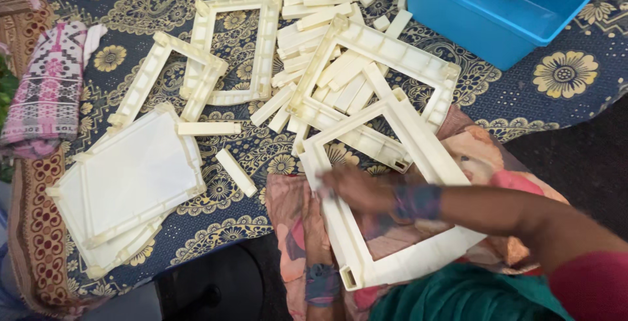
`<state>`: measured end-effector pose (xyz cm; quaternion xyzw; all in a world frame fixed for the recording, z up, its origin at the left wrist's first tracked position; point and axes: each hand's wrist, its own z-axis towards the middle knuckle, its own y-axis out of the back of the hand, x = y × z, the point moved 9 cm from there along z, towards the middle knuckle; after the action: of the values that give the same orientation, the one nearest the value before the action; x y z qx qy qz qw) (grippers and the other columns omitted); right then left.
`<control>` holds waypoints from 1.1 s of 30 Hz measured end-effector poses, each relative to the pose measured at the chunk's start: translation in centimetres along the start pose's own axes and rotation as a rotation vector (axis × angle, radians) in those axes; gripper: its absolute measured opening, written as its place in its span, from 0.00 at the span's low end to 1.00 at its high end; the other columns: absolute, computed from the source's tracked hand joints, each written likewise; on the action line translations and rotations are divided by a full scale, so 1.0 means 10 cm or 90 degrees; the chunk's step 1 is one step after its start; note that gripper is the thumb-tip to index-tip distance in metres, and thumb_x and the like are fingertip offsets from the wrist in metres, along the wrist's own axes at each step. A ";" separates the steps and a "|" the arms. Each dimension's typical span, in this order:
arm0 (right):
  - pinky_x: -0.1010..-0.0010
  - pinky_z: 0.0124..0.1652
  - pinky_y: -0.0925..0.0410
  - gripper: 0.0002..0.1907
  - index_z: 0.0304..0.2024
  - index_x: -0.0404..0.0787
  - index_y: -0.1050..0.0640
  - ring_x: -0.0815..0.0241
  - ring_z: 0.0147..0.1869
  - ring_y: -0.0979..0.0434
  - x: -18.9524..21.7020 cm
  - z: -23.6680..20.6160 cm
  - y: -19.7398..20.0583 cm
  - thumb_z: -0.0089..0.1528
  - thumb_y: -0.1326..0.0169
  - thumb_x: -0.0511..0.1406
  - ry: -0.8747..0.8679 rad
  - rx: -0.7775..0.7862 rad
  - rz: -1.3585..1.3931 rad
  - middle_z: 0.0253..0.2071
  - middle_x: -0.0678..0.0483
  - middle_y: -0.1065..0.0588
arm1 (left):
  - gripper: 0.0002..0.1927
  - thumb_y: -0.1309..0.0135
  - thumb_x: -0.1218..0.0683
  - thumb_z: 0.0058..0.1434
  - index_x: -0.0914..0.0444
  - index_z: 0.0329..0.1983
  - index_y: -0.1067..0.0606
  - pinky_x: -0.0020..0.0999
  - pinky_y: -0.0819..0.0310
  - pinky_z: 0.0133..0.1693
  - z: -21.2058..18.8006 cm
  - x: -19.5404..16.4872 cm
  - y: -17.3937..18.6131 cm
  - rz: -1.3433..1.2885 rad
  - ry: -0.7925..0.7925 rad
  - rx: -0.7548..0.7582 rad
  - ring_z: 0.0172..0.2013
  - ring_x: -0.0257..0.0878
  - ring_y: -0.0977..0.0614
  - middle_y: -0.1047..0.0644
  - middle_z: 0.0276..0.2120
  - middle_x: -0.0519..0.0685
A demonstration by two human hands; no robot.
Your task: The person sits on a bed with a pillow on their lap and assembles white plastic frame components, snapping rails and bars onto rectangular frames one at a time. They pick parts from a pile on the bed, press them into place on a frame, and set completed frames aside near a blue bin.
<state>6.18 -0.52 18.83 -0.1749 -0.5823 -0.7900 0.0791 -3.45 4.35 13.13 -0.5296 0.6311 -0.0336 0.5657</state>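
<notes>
A cream plastic rectangular frame (418,157) lies tilted across my lap, over a pink patterned cloth (288,210). My right hand (353,189) reaches in from the right, blurred, with its fingers on the frame's left bar. It wears dark bangles at the wrist. My left hand (322,275) shows only as a bangled wrist at the bottom edge, beside the frame's near-left corner; its fingers are hidden. A second frame (392,50) lies just beyond, over a heap of short cream bars (347,79).
Two more open frames (261,40) (154,76) lie on the dark blue floral cloth. A stack of flat cream panels (131,177) sits at left, with loose bars (235,172) nearby. A blue plastic bin (484,20) stands at top right. A folded pink cloth (46,92) lies at far left.
</notes>
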 end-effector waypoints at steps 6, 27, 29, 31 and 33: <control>0.52 0.59 0.39 0.19 0.52 0.43 0.27 0.51 0.64 0.28 0.99 -1.05 0.51 0.58 0.50 0.37 0.238 0.115 0.120 0.59 0.49 0.26 | 0.24 0.56 0.58 0.71 0.63 0.70 0.39 0.32 0.17 0.39 -0.03 -0.07 -0.10 0.011 0.005 -0.005 0.42 0.42 0.17 0.22 0.51 0.56; 0.47 0.60 0.41 0.29 0.57 0.37 0.26 0.43 0.71 0.37 -0.27 -1.93 1.37 0.54 0.46 0.40 -0.010 0.153 -0.162 0.63 0.46 0.30 | 0.36 0.43 0.43 0.66 0.69 0.70 0.34 0.51 0.38 0.59 -1.50 0.32 -1.47 1.026 -0.236 0.495 0.60 0.56 0.28 0.28 0.62 0.59; 0.50 0.61 0.39 0.28 0.60 0.39 0.26 0.43 0.71 0.36 -0.55 -1.71 1.26 0.56 0.47 0.36 -0.009 0.147 -0.186 0.64 0.47 0.30 | 0.36 0.43 0.42 0.65 0.68 0.69 0.34 0.49 0.37 0.58 -1.47 0.31 -1.47 1.027 -0.237 0.486 0.59 0.54 0.28 0.27 0.62 0.58; 0.50 0.60 0.37 0.27 0.58 0.41 0.25 0.41 0.71 0.36 -0.87 -1.37 1.13 0.55 0.48 0.34 -0.010 0.144 -0.211 0.65 0.46 0.31 | 0.38 0.43 0.42 0.62 0.68 0.69 0.34 0.50 0.38 0.56 -1.44 0.32 -1.44 1.052 -0.212 0.484 0.57 0.54 0.28 0.27 0.61 0.58; 0.48 0.59 0.37 0.19 0.49 0.41 0.22 0.40 0.70 0.34 -1.21 -0.92 1.09 0.55 0.49 0.33 -0.030 0.066 -0.174 0.64 0.41 0.31 | 0.37 0.43 0.43 0.64 0.68 0.70 0.34 0.49 0.37 0.57 -1.47 0.29 -1.46 1.048 -0.238 0.480 0.57 0.53 0.28 0.27 0.61 0.57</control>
<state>19.23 -13.58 21.72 -0.1081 -0.6426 -0.7577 -0.0341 -4.63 -12.28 25.75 0.3080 0.6544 0.2621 0.6390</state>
